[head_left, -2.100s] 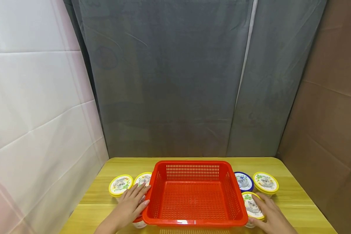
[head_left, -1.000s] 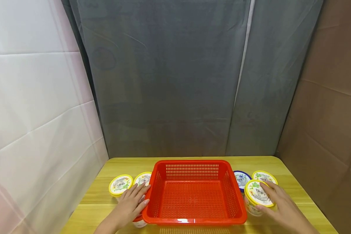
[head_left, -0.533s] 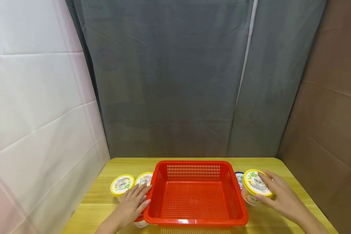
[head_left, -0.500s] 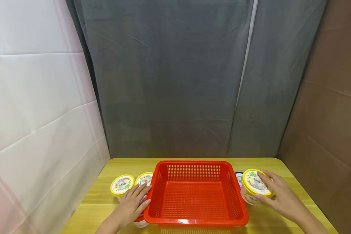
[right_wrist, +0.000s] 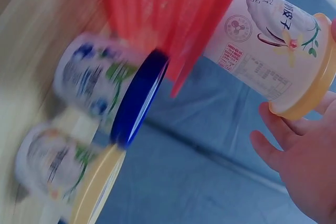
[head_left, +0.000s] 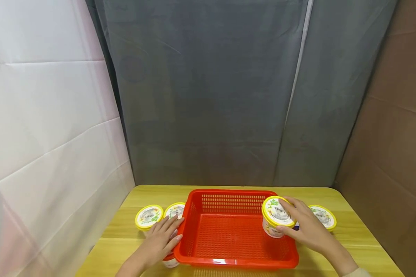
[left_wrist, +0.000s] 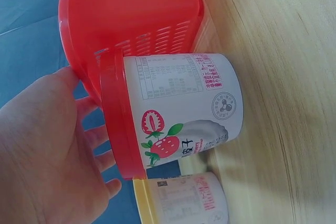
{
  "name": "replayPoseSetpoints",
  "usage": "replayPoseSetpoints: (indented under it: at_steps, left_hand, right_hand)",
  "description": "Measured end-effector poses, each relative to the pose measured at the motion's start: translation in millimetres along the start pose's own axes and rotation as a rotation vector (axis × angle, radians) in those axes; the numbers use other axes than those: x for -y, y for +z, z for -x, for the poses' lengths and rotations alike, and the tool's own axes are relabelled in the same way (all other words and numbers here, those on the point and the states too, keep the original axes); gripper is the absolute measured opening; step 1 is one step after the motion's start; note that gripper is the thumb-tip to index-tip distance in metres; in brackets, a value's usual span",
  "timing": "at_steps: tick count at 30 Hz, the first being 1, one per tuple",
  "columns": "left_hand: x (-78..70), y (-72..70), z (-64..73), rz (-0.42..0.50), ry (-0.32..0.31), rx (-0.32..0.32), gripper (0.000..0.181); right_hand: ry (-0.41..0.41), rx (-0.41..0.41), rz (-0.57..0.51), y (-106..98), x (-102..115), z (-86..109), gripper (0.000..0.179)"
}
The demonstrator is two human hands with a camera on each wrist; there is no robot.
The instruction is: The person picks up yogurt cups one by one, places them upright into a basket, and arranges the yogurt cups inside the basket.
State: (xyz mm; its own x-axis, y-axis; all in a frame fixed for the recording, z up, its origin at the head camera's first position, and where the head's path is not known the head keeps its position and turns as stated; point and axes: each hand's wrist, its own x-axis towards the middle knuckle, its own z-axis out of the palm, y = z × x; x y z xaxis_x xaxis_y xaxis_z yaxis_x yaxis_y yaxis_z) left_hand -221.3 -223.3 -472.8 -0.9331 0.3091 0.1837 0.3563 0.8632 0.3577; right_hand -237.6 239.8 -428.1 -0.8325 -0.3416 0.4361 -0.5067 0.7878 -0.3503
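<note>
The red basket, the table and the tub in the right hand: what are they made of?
Red basket: shiny plastic, it seems; it gleams along the front and has neat slots. Table: smooth wood or a wood-look sheet; grain lines show. Tub in the right hand: smooth plastic or coated card, judging by its even printing.

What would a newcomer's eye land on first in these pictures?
Probably the bright red, rectangular plastic basket, front and centre on the yellowish wood-grain table in the head view. Next, the round, pale tub with a yellow lid, gripped by the right hand at the basket's right side. In the right wrist view, a round, pale tub with a dark blue lid stands out beside the basket.
</note>
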Motion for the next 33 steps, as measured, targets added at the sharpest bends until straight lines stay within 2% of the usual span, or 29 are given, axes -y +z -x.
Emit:
replayPoseSetpoints:
  at_steps: [17,21,28,33]
  left_hand:
    - [-7.6,5.5,-3.9,0.0,-0.001,0.014,0.054]
    - [-9.5,6.5,-4.9,0.007,-0.004,0.013,0.054]
    - [-12.4,9.5,-6.5,0.001,0.01,-0.003,0.054]
    - [-14.9,8.8,-7.4,0.006,-0.004,0.002,0.054]
  right_hand:
    - [0.031,0.145,-0.125,45,70,-37.7,0.084]
    - [0.053,0.18,-0.154,57,87,-42.5,0.084]
    - [0.045,0.252,-0.205,77,110,-46.0,0.085]
    - [0.043,0.272,-0.241,91,124,-46.7,0.089]
